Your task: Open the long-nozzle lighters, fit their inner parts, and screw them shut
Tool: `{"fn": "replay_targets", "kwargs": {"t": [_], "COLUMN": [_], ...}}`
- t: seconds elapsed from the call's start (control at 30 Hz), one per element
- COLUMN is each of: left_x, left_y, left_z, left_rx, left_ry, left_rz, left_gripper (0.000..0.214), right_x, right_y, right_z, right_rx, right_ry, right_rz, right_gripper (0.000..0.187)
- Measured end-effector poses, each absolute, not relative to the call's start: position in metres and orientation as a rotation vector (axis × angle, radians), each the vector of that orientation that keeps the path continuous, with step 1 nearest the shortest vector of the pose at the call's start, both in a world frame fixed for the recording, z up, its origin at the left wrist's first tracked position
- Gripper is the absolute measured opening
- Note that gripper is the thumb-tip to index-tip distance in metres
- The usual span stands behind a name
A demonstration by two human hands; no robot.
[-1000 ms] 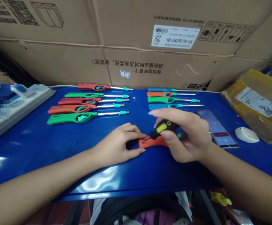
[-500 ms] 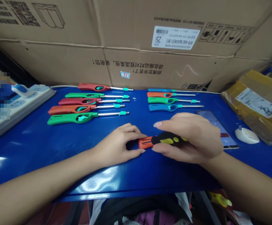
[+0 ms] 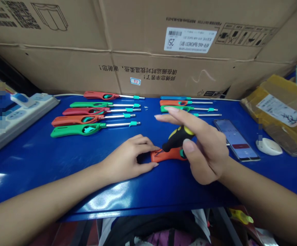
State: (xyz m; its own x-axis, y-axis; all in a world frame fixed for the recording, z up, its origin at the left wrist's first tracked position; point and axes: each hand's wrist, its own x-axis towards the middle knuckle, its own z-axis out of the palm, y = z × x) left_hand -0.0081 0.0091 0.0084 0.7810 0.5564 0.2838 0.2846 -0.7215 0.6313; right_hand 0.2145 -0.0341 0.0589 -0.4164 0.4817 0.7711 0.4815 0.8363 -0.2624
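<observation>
An orange gas lighter (image 3: 168, 155) lies on the blue tabletop in front of me. My left hand (image 3: 131, 155) is closed on its handle end, thumb and fingertips at either side. In my right hand (image 3: 204, 145) is a black and yellow screwdriver (image 3: 177, 138), held tilted over the lighter, its front end low beside the slot in the handle. The thumb is bent against the screwdriver and two fingers stretch out past it. The screwdriver's tip cannot be made out, and my right hand hides the lighter's far end.
Several lighters, such as a green one (image 3: 78, 130), lie in a row at left; several more, such as an orange one (image 3: 172, 103), at back right. Small bits (image 3: 146, 108) lie between. A phone (image 3: 237, 139), mouse (image 3: 269, 147), taped box (image 3: 279, 112) and power strip (image 3: 32, 107) flank them.
My right hand has lifted and turned, its fingers now stretched up. The screwdriver has swung from lying nearly flat along the lighter to tilted upward, uncovering more of the lighter. My left hand stays put.
</observation>
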Motion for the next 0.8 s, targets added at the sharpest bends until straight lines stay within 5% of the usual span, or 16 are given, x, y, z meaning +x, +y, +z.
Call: {"fn": "replay_targets", "kwargs": {"t": [0.6,0.8], "left_x": [-0.0089,-0.0092], "left_y": [0.0095,0.0081], "left_z": [0.0072,0.0072], "left_rx": [2.381,2.417], "left_ry": [0.62,0.641], "left_rz": [0.613,0.602], "left_gripper": [0.024,0.022], "right_x": [0.2125,0.2075], "right_y": [-0.0321,-0.0274], "right_z": [0.0625,0.0549], "right_rx": [-0.704,-0.576], "right_ry": [-2.081,-2.041], "right_rz": [-0.144,0.12], "right_gripper": [0.026,0.038]}}
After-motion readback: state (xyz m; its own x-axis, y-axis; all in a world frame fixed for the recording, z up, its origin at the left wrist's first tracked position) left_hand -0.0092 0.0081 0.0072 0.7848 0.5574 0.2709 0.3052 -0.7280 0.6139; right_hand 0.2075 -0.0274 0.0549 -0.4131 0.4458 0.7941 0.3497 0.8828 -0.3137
